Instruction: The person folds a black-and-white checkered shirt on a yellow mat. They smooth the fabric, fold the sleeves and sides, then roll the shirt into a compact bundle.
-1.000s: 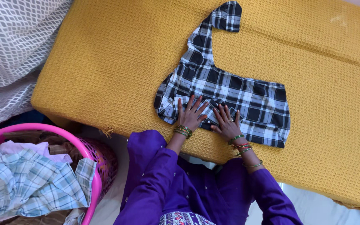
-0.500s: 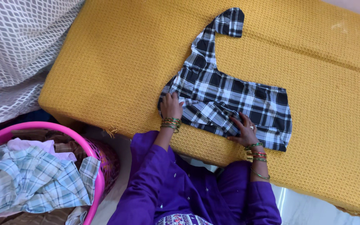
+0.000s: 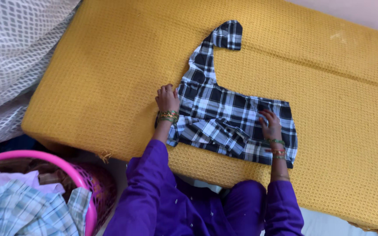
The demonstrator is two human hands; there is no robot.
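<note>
Carrier: bed (image 3: 88, 78) covered by a mustard-yellow waffle-weave spread, seen from above; its near edge runs along the person's body.
Garment: black-and-white checked shirt (image 3: 224, 109) lying flat on the bed, close to the near edge, about midway along it; body partly folded, one sleeve stretched away toward the far edge with the cuff bent to the right.
Left hand (image 3: 167, 98): at the shirt's left edge, fingers curled together on the cloth there; whether cloth is pinched between them cannot be told. Bangles at the wrist.
Right hand (image 3: 270, 124): lies palm down on the right part of the shirt, fingers spread apart and flat on the fabric, nothing clamped. Bangles at the wrist.
Sleeves: purple sleeves (image 3: 145, 192) on both arms, reaching in from the near edge.
Basket: pink laundry basket (image 3: 82, 172) on the floor beyond the bed's near left corner, holding pale checked clothes (image 3: 27, 209).
Left margin: white patterned fabric (image 3: 14, 57) beside the bed's left edge.
</note>
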